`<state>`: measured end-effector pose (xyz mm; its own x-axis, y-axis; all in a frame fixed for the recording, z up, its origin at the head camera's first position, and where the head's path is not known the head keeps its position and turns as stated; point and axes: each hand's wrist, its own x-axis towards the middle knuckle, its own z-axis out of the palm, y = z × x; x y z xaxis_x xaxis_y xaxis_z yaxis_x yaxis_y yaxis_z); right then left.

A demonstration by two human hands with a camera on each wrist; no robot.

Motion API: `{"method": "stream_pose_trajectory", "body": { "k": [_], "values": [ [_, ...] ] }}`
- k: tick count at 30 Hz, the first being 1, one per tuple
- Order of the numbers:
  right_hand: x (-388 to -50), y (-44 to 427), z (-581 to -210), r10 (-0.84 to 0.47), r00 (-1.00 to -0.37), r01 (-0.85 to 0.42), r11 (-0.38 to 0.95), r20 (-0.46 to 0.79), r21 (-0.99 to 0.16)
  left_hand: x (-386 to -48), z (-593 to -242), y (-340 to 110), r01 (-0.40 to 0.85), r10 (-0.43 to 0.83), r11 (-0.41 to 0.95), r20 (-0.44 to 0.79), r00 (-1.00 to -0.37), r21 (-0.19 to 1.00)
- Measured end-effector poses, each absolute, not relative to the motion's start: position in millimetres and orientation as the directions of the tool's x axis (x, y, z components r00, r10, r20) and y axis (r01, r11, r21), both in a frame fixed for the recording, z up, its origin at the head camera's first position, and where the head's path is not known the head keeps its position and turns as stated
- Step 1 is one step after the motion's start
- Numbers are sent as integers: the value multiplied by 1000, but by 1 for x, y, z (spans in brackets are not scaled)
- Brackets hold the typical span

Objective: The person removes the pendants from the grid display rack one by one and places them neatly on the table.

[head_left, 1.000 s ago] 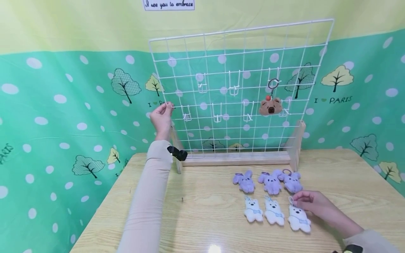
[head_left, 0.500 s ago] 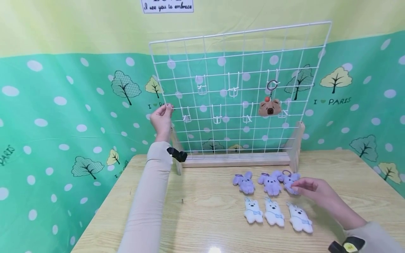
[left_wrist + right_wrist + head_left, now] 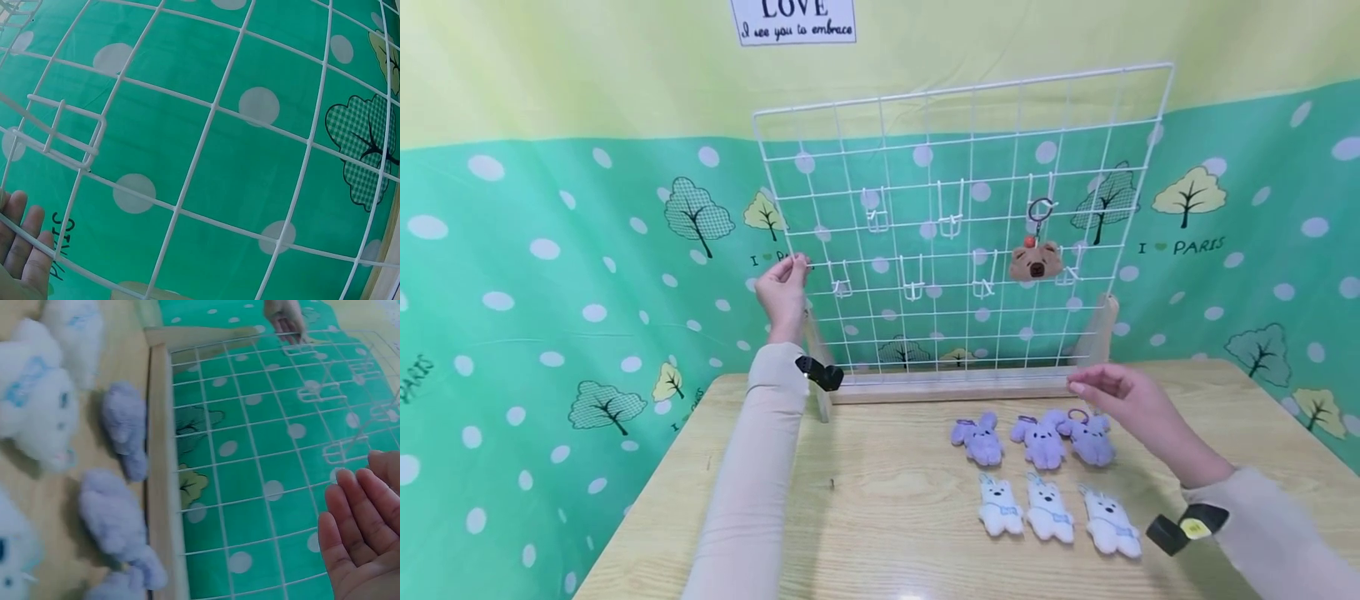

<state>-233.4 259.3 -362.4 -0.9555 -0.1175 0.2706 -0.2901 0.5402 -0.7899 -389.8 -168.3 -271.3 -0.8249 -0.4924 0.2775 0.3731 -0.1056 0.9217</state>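
My left hand [image 3: 782,296] pinches the left edge of a white wire grid rack [image 3: 962,90]; in the left wrist view its fingers [image 3: 28,244] lie against the edge wire. Held in the air before the rack's lower right corner, my right hand [image 3: 1138,417] is empty, its fingers [image 3: 359,519] loosely extended. Below it on the table are purple plush keychains [image 3: 1092,442] in a row. White bear plush keychains [image 3: 1112,527] make a second row nearer me. One brown bear-head keychain [image 3: 1036,262] hangs by its ring from an upper right hook.
Several white wire hooks [image 3: 913,290] stick out from the rack in two rows. A wooden base [image 3: 955,385] supports it on the light wood table [image 3: 887,533]. Behind hangs a green and yellow curtain [image 3: 550,333] with a small lettered sign [image 3: 797,21].
My right hand has let go of the rightmost white bear's loop and risen past the purple plush toys toward the rack. The left hand stays on the rack's edge.
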Motion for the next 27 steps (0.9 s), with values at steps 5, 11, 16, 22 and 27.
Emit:
{"method": "stream_pose_trajectory", "body": {
  "k": [5, 11, 16, 22, 27],
  "values": [
    [-251, 260, -345, -85, -932, -352, 445, 353, -823, -389, -270, -168, 381, -492, -109, 283, -823, 918],
    [-270, 254, -319, 27, -899, -398, 368, 437, -840, -389, -272, -170, 381, -488, -92, 292, -822, 920],
    [-279, 252, -290, 98, -871, -444, 261, 481, -857, -389, -275, -171, 376, -495, -78, 291, -819, 923],
    [-291, 248, -260, 158, -889, -381, 264, 429, -886, -389, -275, -170, 389, -485, -56, 316, -816, 920],
    [-303, 240, -244, 182, -895, -342, 312, 408, -887, -388, -274, -170, 392, -485, -66, 314, -816, 917]
  ]
}}
